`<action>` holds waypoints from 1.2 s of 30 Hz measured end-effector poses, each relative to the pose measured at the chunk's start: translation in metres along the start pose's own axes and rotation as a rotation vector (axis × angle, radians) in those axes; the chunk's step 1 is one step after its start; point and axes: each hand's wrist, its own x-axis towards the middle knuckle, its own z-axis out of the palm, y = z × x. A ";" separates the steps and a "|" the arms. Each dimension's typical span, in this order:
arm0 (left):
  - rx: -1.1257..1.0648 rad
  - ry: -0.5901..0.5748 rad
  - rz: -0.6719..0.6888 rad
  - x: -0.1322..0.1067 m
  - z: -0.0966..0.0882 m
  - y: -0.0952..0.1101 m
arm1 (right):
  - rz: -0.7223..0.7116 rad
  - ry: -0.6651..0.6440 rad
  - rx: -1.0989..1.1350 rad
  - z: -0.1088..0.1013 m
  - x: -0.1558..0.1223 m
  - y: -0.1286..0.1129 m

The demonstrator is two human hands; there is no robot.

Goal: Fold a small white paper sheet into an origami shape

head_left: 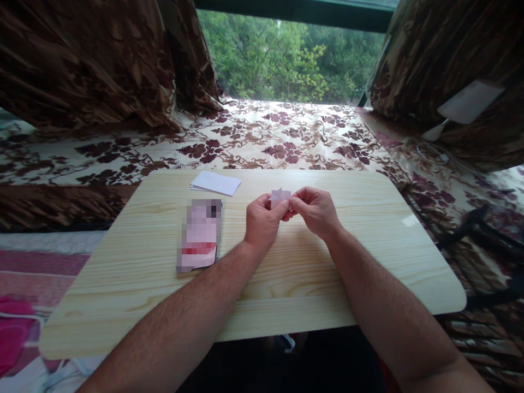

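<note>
My left hand (pixel 262 219) and my right hand (pixel 314 210) meet above the middle of a pale wooden table (pixel 286 273). Both pinch a small folded piece of pale paper (pixel 280 196) between thumbs and fingers, holding it just above the tabletop. Its upper edge sticks out above my fingertips. To the left of my left hand a phone (pixel 200 234) lies flat on the table. A small stack of white paper sheets (pixel 215 183) rests near the far edge.
The table stands on a floral-patterned bed cover (pixel 266 136). Brown floral curtains (pixel 94 60) hang on both sides of a window with trees outside. A white charger and cable (pixel 436 136) lie at the right. Pink fabric (pixel 12 327) lies at the lower left.
</note>
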 end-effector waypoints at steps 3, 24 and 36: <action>-0.005 -0.007 -0.001 0.000 0.000 0.000 | 0.001 -0.001 -0.005 0.000 0.000 0.000; 0.052 -0.010 -0.024 0.002 -0.002 -0.001 | -0.021 -0.061 -0.100 -0.002 0.002 0.008; 0.067 -0.017 0.065 0.007 -0.007 -0.003 | 0.003 -0.120 0.005 -0.004 0.002 -0.001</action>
